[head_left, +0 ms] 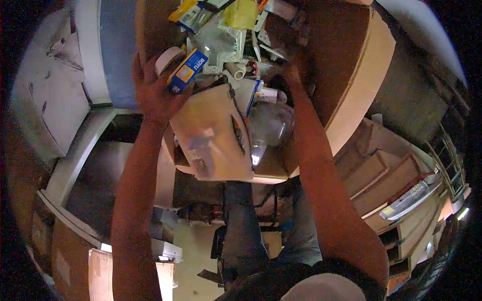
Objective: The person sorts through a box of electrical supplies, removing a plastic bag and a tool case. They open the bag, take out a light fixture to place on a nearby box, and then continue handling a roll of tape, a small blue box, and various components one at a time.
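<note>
My left hand (159, 95) is at the left side of a large cardboard box (359, 85). It grips a small blue-and-yellow box (188, 71) marked ROYU, with a white rounded thing (169, 60) against its fingers. My right hand (295, 67) reaches into the right side of the carton, where shadow hides its fingers. Between the hands lie a clear plastic package (213, 42), a yellow packet (241, 14), a white tube-like piece (236, 71) and a clear rounded plastic thing (271, 123). A tan, flat-sided case or pouch (213, 135) leans at the carton's near edge.
Wooden compartments (381, 170) stand at the right, with a grey-and-yellow labelled package (409, 200) on them. A metal rack (448, 160) is farther right. Another carton (98, 273) and a white box (166, 250) sit low on the left. My legs (243, 226) are below the large box.
</note>
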The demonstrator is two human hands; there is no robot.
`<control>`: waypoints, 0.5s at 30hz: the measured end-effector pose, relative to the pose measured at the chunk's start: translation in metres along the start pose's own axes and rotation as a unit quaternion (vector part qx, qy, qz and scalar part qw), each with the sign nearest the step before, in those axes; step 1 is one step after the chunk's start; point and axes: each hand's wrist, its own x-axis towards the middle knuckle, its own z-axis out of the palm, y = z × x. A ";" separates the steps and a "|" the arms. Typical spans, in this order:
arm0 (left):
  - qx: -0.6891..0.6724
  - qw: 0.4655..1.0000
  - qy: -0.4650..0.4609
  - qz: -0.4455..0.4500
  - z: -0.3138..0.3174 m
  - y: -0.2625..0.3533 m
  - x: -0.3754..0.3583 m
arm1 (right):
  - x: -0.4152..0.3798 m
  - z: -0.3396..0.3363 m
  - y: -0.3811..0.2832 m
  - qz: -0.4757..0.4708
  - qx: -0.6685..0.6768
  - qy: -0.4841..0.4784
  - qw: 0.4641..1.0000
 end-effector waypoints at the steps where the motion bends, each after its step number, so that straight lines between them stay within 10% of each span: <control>1: 0.001 1.000 -0.005 -0.001 -0.001 0.001 -0.002 | -0.007 -0.001 -0.003 -0.001 0.001 -0.001 1.000; 15: 0.016 0.999 0.015 0.024 0.011 -0.008 -0.006 | -0.087 -0.033 -0.037 -0.279 -0.189 0.147 0.930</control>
